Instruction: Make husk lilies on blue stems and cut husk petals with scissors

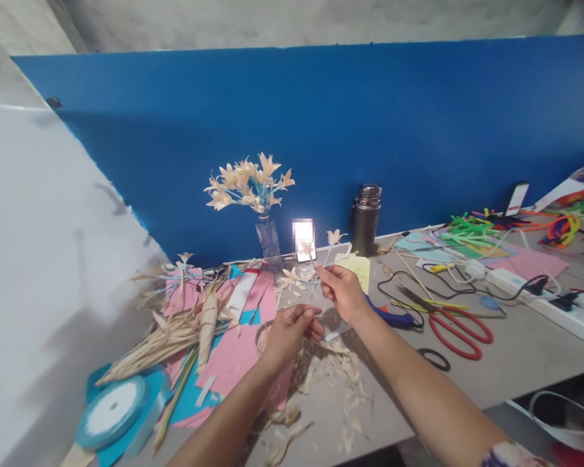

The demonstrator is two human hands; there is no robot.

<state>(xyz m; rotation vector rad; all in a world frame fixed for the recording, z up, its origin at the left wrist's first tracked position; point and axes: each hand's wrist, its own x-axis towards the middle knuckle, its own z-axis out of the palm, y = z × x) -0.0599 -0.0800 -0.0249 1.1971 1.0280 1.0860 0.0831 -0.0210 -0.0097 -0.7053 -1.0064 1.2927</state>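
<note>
My right hand (341, 290) is closed, pinching a light-blue wrapped stem of a dried-husk flower sprig (335, 237) with pale cream blooms. Just below and to its left, my left hand (296, 324) has its fingers curled together; whatever they hold, if anything, is too small to make out. Beyond the hands, a bunch of similar cream flowers (253, 178) stands in a clear bottle (268, 241). Husk scraps (333, 373) lie scattered on the table under both hands.
On the left are dried husks (163, 344), pink paper (228, 357) and a teal ribbon roll (111, 408). Red-handled scissors (460, 331), a blue-handled tool (394, 316), a dark flask (366, 220) and a white power strip (540, 301) lie or stand rightward. A lit phone (304, 240) leans behind.
</note>
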